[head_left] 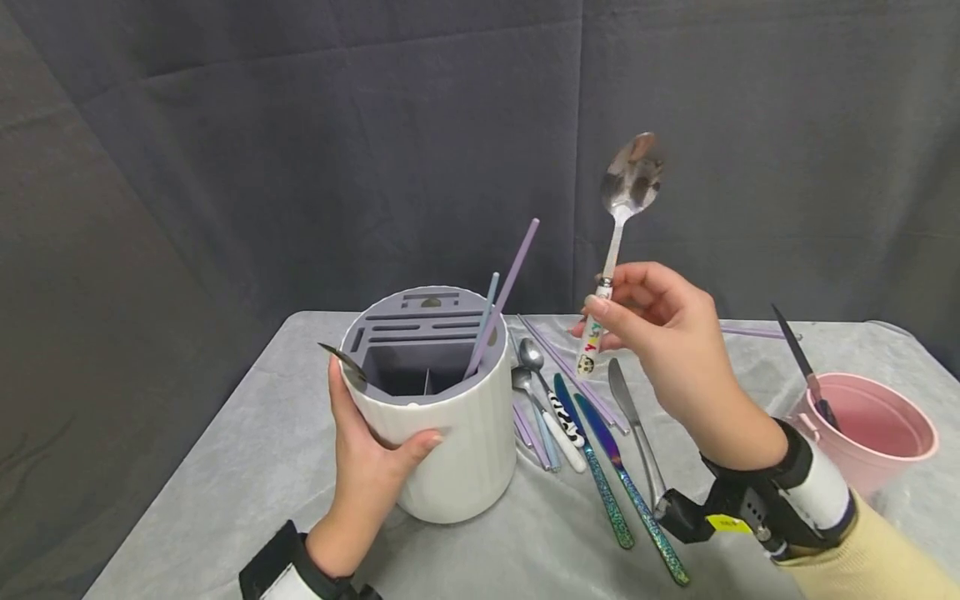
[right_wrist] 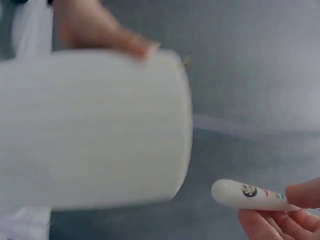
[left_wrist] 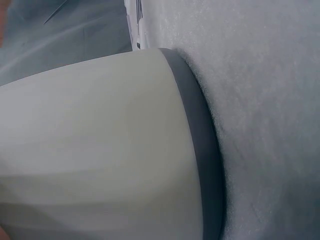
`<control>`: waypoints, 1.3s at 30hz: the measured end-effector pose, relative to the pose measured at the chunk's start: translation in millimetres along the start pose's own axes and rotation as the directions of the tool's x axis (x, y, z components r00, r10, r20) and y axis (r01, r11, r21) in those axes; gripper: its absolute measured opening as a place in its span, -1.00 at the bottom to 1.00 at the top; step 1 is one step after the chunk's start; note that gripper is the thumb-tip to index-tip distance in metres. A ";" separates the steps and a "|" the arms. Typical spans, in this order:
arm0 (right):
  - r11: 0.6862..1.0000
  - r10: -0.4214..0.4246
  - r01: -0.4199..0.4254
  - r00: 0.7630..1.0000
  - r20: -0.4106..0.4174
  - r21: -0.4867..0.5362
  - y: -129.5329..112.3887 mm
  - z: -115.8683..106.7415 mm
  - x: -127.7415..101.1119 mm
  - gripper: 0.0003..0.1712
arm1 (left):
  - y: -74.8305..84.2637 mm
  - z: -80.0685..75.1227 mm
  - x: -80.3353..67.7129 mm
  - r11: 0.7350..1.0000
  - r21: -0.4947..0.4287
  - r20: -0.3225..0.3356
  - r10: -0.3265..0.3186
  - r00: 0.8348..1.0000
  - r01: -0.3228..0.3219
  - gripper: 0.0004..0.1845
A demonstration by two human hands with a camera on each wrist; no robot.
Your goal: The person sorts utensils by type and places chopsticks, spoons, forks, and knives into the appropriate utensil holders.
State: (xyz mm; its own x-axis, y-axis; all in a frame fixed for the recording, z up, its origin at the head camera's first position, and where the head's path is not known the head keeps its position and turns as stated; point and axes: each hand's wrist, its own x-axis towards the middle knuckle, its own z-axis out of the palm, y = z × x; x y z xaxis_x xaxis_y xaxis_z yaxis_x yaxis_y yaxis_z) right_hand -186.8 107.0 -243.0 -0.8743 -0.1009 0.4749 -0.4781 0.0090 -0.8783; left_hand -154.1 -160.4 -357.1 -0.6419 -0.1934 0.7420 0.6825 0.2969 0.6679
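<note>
Background: dark gray cloth (head_left: 390, 167) is hanging behind the table (head_left: 255, 433), which is wearing a pale gray cover.
Holder: the white cutlery holder (head_left: 457, 467) is standing on the table; hours below are counting from it, as seen by the head camera.
Holder contents: a purple chopstick (head_left: 517, 262) and a light blue chopstick (head_left: 487, 307) are leaning out toward 1 o'clock; a metal utensil (head_left: 341, 357), its kind hard to tell, is jutting past the rim at 9 o'clock.
Left hand: at 8 o'clock the left hand (head_left: 375, 458) is holding the holder, its grip spreading wide round the side, thumb lying on the front.
Right hand: at 2 o'clock the right hand (head_left: 667, 333) is pinching the decorated spoon (head_left: 613, 250) by its white handle, the grip closing down to that handle's thickness.
Decorated spoon: it is pointing its bowl upward, hanging in the air apart from the holder.
Loose cutlery: between 3 and 4 o'clock two spoons (head_left: 566, 418), several chopsticks (head_left: 568, 367), two rainbow-bladed knives (head_left: 651, 522) and a silver knife (head_left: 636, 425) are lying.
Bucket: at 3 o'clock the pink bucket (head_left: 877, 417) is holding a dark-bladed knife (head_left: 795, 350), leaning toward 11 o'clock.
</note>
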 end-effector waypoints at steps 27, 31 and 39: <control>0.982 -0.107 0.162 0.894 0.436 -0.092 -19.0 127.7 0.8 -0.87 | -2.9 -2.4 -2.3 0.999 0.039 0.041 -0.020 0.999 0.018 0.35; 0.963 -0.065 0.185 0.868 0.492 -0.198 -18.4 132.4 4.1 -0.90 | -2.2 -1.9 -2.9 0.999 0.047 0.043 -0.012 0.999 0.010 0.36; 0.883 0.051 0.239 0.807 0.588 -0.404 -20.2 137.8 9.4 -0.93 | -2.3 -3.0 -3.2 0.999 0.048 0.040 -0.028 0.999 0.026 0.35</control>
State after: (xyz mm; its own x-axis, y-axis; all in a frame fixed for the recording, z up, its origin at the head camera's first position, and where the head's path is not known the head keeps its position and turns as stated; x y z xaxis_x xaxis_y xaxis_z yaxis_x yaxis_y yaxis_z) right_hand -173.8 -31.2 -228.5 -0.6804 -0.6660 0.3059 -0.6650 0.3856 -0.6396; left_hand -152.6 -163.3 -360.8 -0.6739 -0.1644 0.7203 0.6483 0.3361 0.6832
